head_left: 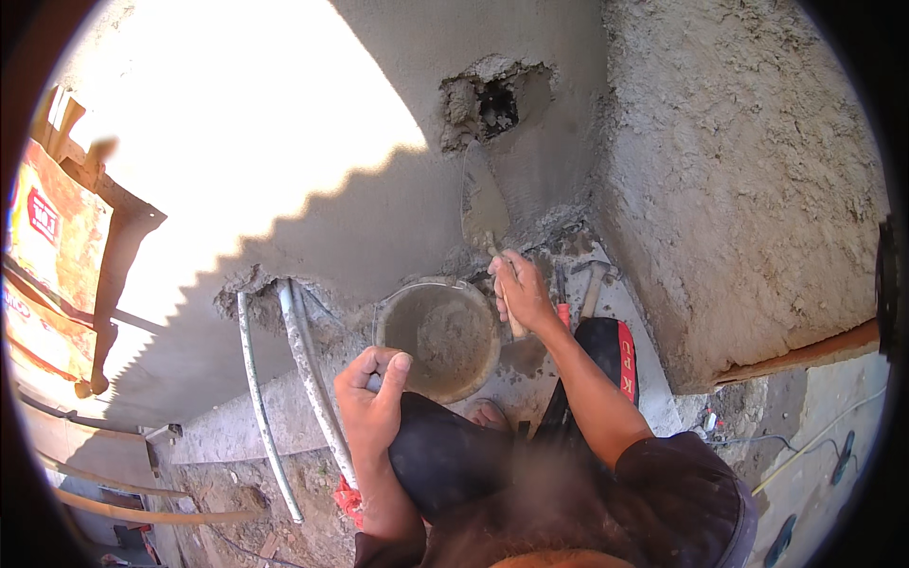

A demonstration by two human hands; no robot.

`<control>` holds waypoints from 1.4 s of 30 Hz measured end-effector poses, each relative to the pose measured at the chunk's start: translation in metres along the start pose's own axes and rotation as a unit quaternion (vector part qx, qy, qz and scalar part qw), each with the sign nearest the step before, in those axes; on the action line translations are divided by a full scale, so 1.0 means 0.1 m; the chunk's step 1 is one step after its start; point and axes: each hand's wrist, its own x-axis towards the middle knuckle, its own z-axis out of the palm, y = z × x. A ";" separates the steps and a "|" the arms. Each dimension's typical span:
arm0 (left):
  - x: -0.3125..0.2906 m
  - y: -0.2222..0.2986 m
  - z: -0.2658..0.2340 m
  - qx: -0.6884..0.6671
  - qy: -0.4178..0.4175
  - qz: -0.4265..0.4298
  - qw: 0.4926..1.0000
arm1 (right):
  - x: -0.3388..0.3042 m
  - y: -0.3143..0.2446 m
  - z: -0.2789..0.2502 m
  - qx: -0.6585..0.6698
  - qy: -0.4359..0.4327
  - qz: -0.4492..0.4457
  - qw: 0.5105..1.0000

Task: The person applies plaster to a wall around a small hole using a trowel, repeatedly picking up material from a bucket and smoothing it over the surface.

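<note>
My right hand [523, 292] grips the wooden handle of a pointed trowel [484, 204]. The trowel's blade reaches up along the grey wall, and its tip is just below a rough hole [497, 106] with a dark square opening. Closed, my left hand [371, 398] is at my knee; a bit of something pale shows between its fingers, too small to name. Between my hands and the wall stands a round bucket [486, 327] with grey mortar [437, 339] inside.
White conduits [301, 350] come out of a broken hole low in the wall, left of the bucket. A hammer [595, 284] and a red-handled tool [563, 314] lie right of my right hand. A rough plastered wall [748, 180] rises at right. Orange-and-white sacking [57, 256] hangs far left.
</note>
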 end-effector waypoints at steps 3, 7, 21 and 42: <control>0.00 0.03 0.03 0.003 -0.007 0.014 1.000 | 0.00 -0.04 0.12 0.066 0.017 -0.075 0.995; 0.00 0.03 0.01 -0.011 0.001 -0.002 1.000 | 0.32 -0.29 0.32 0.071 0.007 -0.074 0.995; 0.02 0.02 0.03 -0.018 -0.014 -0.021 1.000 | 0.12 -0.21 0.03 0.433 -0.242 0.076 0.865; 0.03 0.03 0.06 -0.009 -0.021 -0.004 1.000 | 0.45 -0.25 0.20 0.023 0.027 0.013 0.999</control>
